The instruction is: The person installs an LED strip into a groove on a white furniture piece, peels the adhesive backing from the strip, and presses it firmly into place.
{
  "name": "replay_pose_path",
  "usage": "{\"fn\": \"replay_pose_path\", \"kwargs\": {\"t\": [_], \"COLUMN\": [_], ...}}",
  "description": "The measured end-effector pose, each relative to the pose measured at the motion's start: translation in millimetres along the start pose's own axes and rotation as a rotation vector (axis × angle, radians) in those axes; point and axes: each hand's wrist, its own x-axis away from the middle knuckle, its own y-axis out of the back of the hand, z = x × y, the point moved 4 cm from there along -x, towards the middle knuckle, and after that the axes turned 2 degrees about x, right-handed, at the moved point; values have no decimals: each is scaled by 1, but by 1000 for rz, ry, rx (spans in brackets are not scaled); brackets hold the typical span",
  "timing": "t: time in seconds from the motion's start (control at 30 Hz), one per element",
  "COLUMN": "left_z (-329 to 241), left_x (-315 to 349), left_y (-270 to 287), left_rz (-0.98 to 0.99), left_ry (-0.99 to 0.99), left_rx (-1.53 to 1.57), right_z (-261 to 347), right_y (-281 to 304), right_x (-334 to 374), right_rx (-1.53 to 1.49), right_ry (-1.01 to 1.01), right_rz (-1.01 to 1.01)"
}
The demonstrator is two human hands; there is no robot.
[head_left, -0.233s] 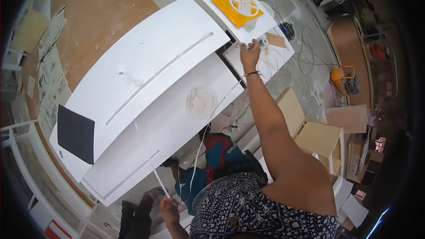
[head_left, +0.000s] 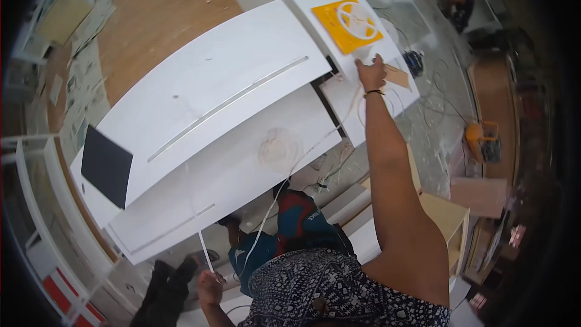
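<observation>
Low at the left, my left hand (head_left: 210,289) is closed round the lower end of a narrow white strip (head_left: 204,248), which rises toward the counter's edge. My right arm is stretched far out. Over the white surface at the upper right, my right hand (head_left: 371,75) has its thumb and fingertips apart, just below a yellow packet (head_left: 330,19) with a white spoked reel (head_left: 357,20) on it. A thin pale cord (head_left: 289,177) hangs in a long curve across the counter. The white counter (head_left: 200,79) has a slanted top with a long slot (head_left: 230,108).
A dark square sheet (head_left: 107,165) lies on the counter's left end. Someone in a teal and red shirt (head_left: 299,218) is low beside the counter, and dark-clothed legs (head_left: 163,290) show nearby. Loose wires, an orange item (head_left: 482,135) and a board (head_left: 479,197) are at the right.
My right hand has moved farther out toward the yellow packet, its fingers spreading. My left hand has shifted left and down with the white strip. The whole view has turned slightly.
</observation>
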Motion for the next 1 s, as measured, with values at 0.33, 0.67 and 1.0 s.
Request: {"fn": "replay_pose_path", "kwargs": {"t": [0.33, 0.67, 1.0], "left_z": [-20, -59, -98], "left_x": [-17, -20, -51], "left_y": [-7, -25, 10], "left_rz": [241, 522, 652], "left_ry": [87, -34, 47], "left_rx": [47, 46, -66], "right_z": [-53, 23, 117], "right_y": [-20, 69, 119], "right_x": [-76, 59, 233], "right_rx": [-476, -468, -663], "right_ry": [368, 493, 835], "right_rz": [46, 61, 144]}}
